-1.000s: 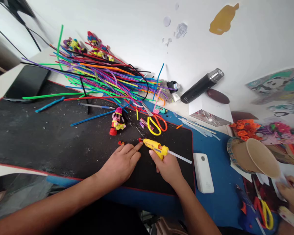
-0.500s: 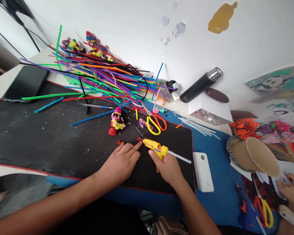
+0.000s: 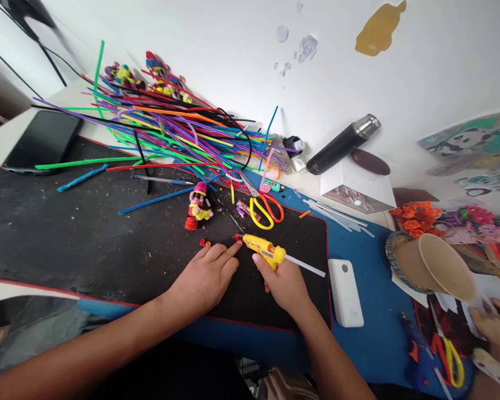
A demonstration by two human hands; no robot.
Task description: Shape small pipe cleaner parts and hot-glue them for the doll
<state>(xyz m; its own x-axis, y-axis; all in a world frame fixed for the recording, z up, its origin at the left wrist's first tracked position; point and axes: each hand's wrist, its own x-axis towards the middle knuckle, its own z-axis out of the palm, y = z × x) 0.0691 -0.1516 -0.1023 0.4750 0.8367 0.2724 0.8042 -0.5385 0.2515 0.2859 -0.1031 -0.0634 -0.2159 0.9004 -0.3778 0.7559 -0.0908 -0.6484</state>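
My right hand (image 3: 284, 283) grips a yellow glue gun (image 3: 263, 248) with a clear glue stick out its back; the nozzle points left at a small red piece (image 3: 236, 237) on the black mat (image 3: 87, 244). My left hand (image 3: 206, 278) lies flat on the mat, its index fingertip touching that red piece beside the nozzle. Another tiny red piece (image 3: 204, 243) lies just left of my fingers. A small red, pink and yellow figure (image 3: 198, 206) stands behind them.
A heap of coloured straws (image 3: 170, 133) fills the back. Yellow and orange scissors (image 3: 264, 211), a white power bank (image 3: 345, 292), a black flask (image 3: 342, 144), a phone (image 3: 41, 141) and a paper cup (image 3: 445, 266) lie around. Another person's hand (image 3: 494, 328) works at far right.
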